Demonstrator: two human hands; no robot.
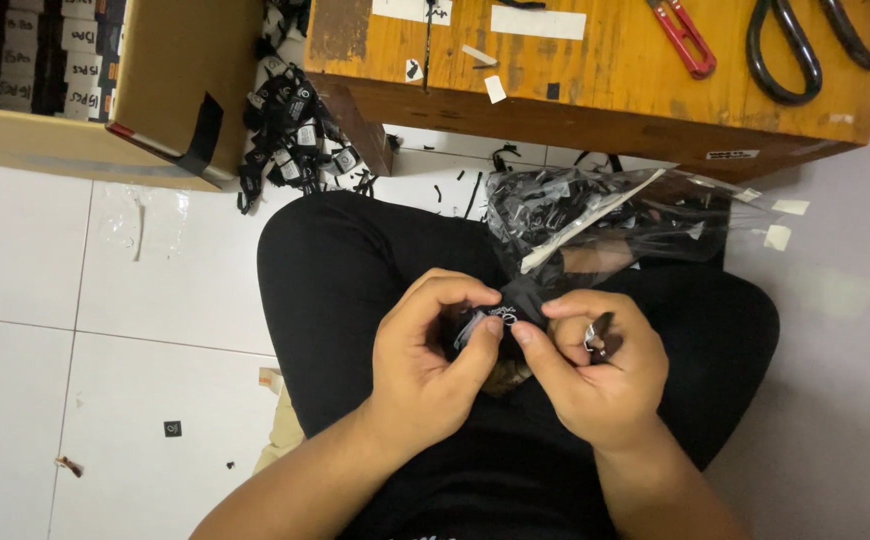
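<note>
My left hand and my right hand meet over my lap, both pinching a small black label with white print between thumbs and fingertips. My right hand also clasps a small dark snipping tool against its palm. Just beyond the hands, a clear plastic bag full of black labels rests on my right thigh. My legs are in black trousers.
A low wooden table at the top carries red thread snips and large black scissors. A cardboard box of packed labels stands at top left. A heap of black labels lies on the white tiled floor.
</note>
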